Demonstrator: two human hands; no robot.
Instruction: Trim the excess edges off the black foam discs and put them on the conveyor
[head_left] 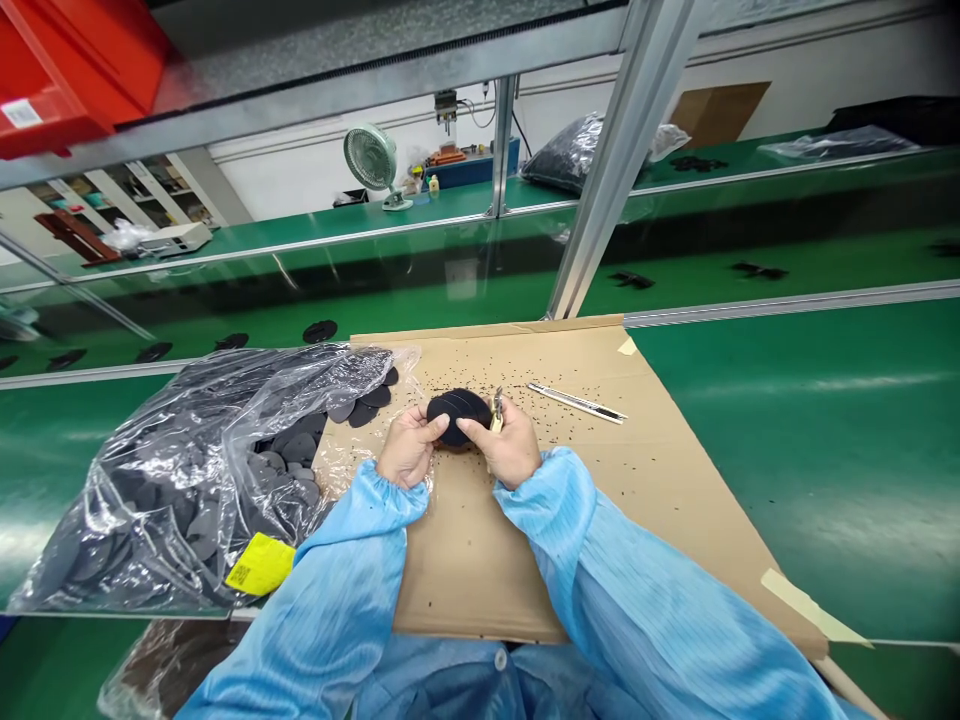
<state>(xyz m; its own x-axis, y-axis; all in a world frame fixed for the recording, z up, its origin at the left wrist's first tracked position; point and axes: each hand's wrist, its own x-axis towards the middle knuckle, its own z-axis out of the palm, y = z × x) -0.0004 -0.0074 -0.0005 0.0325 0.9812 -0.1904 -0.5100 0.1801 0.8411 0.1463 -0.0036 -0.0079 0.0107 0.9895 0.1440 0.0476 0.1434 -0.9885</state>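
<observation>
Several flat black discs (459,408), fanned over one another, are gripped between my two hands above a cardboard sheet (480,560). My left hand (409,446) pinches their left side, thumb on top. On the right side, my right hand (511,442) presses with its thumb and also holds a small cutting tool with a pale yellow handle (497,408), probably nippers, pointing away from me. Small black scraps lie scattered on the cardboard around both hands. A slim utility knife (577,402) rests to the right of my right hand.
A clear plastic bag (187,470) full of black discs lies left, some spilling by its mouth, with a yellow label (260,564). Beyond the cardboard runs a green conveyor belt (450,285) carrying black parts. A metal post (626,160) and a red bin (82,70) stand nearby.
</observation>
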